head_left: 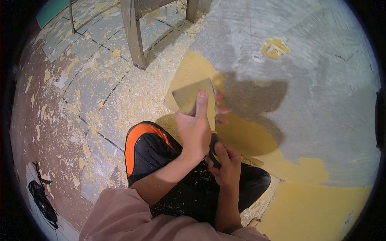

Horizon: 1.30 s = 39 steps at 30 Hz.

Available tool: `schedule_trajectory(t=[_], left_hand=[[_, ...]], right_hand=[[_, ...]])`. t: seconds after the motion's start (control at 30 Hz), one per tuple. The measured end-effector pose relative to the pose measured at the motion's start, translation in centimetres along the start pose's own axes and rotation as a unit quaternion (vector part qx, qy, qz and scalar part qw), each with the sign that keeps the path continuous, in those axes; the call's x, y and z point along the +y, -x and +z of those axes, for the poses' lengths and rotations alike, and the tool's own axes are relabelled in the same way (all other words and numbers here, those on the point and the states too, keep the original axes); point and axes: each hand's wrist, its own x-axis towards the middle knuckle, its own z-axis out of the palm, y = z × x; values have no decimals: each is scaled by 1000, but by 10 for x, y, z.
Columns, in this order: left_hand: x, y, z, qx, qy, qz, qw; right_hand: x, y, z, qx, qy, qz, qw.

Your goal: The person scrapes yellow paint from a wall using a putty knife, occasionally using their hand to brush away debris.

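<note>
A putty knife (189,95) with a wide flat metal blade is held up over my lap, blade pointing away from me. My right hand (228,162) is closed round its black and yellow handle (215,151). The thumb of my left hand (194,127) presses on the near face of the blade, and its fingers wrap behind the far edge, partly hidden. Beyond the knife is a surface with a yellow coating (249,134) and a large bare grey area (313,112). The knife and hands cast a shadow on it.
Yellow flakes and crumbs litter the grey tiles (108,36) at left. A wooden leg (134,38) of some furniture stands at the top. A coiled black cable (42,203) lies at lower left. A yellow patch (274,48) marks the grey surface.
</note>
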Motion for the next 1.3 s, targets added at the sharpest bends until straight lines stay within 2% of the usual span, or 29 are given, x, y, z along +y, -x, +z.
schedule_trajectory(t=[0.07,0.13,0.17,0.23,0.27,0.37,0.7,0.83,0.93,1.03,1.1,1.17,1.23,1.27,1.3], left_hand=[[12,-5,-2,2,-12,3,1000],[23,-11,0,11,-21,29,999],[25,-11,0,10,-24,37,999],[24,-8,-4,5,-27,10,1000],[16,-6,-6,-1,-21,-8,1000],[2,1,-1,4,-15,-9,1000],[9,-3,-4,-16,-36,0,999],[4,-3,-4,-10,-68,28,997],[0,-2,-2,-11,-76,50,996],[5,-6,3,8,-88,70,994],[21,-19,6,18,-43,131,990],[37,-24,9,21,-53,161,985],[32,-22,2,19,-48,111,992],[24,-18,-1,41,-66,90,993],[15,-14,-6,47,-82,59,994]], right_hand=[[-9,-4,9,16,17,-4,1000],[-18,-9,19,-60,30,-6,998],[-17,-8,22,-66,26,-10,997],[-12,-2,27,-25,5,-12,1000],[-6,-2,15,-36,11,-10,999],[-2,1,2,4,5,-15,1000],[2,-2,10,-32,-50,-2,998],[2,-7,7,-38,-59,0,998],[0,-9,1,-86,-71,9,994],[-11,-14,3,-88,-44,-15,995],[-27,-25,14,-142,20,-69,987],[-34,-26,27,-161,4,-76,984],[-28,-21,30,-119,18,-92,988],[-21,-17,23,-113,11,-53,992],[-11,-12,17,-113,20,-57,992]])
